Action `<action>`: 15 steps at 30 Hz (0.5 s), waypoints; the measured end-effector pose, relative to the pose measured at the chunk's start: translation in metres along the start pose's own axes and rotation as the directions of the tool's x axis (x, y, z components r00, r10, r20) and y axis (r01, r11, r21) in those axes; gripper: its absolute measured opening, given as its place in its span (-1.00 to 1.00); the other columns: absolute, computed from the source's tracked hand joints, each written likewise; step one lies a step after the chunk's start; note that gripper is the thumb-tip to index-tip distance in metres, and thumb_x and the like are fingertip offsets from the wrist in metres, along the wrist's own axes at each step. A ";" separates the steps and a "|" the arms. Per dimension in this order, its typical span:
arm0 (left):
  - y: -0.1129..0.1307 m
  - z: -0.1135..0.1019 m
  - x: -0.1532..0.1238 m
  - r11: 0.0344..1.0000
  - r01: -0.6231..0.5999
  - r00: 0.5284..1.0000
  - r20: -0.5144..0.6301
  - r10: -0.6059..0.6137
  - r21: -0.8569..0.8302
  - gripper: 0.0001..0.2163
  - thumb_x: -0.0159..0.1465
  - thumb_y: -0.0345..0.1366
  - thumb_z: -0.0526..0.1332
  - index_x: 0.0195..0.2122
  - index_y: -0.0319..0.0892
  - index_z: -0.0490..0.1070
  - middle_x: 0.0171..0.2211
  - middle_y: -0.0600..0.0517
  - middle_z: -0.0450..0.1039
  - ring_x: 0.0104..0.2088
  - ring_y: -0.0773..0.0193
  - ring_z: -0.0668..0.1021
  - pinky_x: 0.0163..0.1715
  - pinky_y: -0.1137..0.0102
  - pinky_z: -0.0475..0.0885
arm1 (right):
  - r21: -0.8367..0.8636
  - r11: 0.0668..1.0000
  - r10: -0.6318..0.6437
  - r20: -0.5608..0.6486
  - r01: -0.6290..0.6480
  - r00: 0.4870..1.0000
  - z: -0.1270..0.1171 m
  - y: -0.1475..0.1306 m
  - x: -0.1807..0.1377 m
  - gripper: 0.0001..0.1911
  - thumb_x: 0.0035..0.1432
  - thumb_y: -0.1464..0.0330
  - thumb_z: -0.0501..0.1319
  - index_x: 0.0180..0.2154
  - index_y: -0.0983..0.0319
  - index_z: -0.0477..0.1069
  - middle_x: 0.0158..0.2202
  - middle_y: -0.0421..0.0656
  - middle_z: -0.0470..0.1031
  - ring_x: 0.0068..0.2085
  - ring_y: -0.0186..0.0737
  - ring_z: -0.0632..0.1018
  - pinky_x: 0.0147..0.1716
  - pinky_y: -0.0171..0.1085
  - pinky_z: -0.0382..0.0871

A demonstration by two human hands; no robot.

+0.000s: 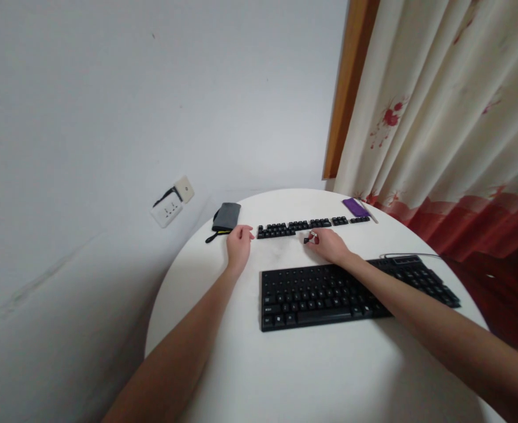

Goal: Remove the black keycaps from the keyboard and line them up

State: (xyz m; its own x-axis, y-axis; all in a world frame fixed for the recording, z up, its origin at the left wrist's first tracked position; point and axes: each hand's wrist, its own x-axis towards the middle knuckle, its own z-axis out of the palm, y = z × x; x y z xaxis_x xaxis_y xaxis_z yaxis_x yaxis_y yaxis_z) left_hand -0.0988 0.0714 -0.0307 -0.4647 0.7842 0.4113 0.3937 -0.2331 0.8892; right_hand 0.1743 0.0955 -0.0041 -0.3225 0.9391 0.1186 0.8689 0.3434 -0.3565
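Note:
Rows of loose black keycaps (pixel 277 232) lie lined up across the white round table (pixel 223 358). Just left of these rows rests my left hand (pixel 240 242), its fingers loosely bent and apart, with nothing visible in them. My right hand (pixel 328 244) pinches a small black keycap (pixel 306 240) at its fingertips, low over the table and to the right of the front row's end. Nearer to me lies a black keyboard (pixel 316 295), with my right forearm crossing above it and hiding some keys.
A grey pouch (pixel 227 216) with a black strap is behind my left hand. At the back right lies a purple cloth item (pixel 354 207) beside a thin pale stick (pixel 368 212). A cable (pixel 411 254) runs behind the keyboard. Wall and curtain (pixel 400 135) border the table.

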 end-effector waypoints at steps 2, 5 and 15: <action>-0.003 0.000 0.001 1.000 0.018 1.000 -0.008 -0.018 0.003 -0.80 0.21 -0.28 0.07 -0.37 -0.20 0.47 -0.57 0.07 0.40 -0.53 0.30 0.43 -0.50 0.46 0.30 | -0.006 1.000 -0.002 0.014 0.002 1.000 0.004 -0.001 0.008 -0.85 0.14 0.31 0.24 -0.25 0.21 0.53 -0.32 -0.09 0.60 -0.31 -0.18 0.54 -0.40 -0.34 0.18; -0.003 0.000 0.001 0.999 0.030 0.999 -0.018 -0.030 0.010 -0.79 0.20 -0.27 0.07 -0.39 -0.19 0.48 -0.57 0.06 0.41 -0.51 0.29 0.45 -0.48 0.45 0.30 | -0.014 1.000 0.007 0.025 -0.007 1.000 0.007 0.000 0.016 -0.85 0.15 0.32 0.23 -0.28 0.22 0.53 -0.30 -0.06 0.60 -0.30 -0.17 0.55 -0.40 -0.33 0.20; -0.001 0.002 0.000 0.998 0.056 0.998 -0.024 -0.056 -0.006 -0.76 0.23 -0.24 0.05 -0.41 -0.19 0.46 -0.59 0.06 0.41 -0.53 0.28 0.44 -0.49 0.44 0.30 | -0.028 0.991 0.133 0.018 -0.133 0.991 0.012 -0.003 0.014 -0.78 0.16 0.23 0.25 -0.29 0.25 0.54 -0.26 0.02 0.60 -0.23 -0.07 0.60 -0.34 -0.29 0.31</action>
State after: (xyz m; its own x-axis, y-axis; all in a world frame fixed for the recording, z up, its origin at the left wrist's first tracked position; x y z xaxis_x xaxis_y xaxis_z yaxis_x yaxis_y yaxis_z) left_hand -0.0974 0.0727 -0.0317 -0.5049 0.7820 0.3654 0.3626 -0.1920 0.9119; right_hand 0.1624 0.1077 -0.0123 -0.2108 0.9761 0.0531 0.9142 0.2161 -0.3428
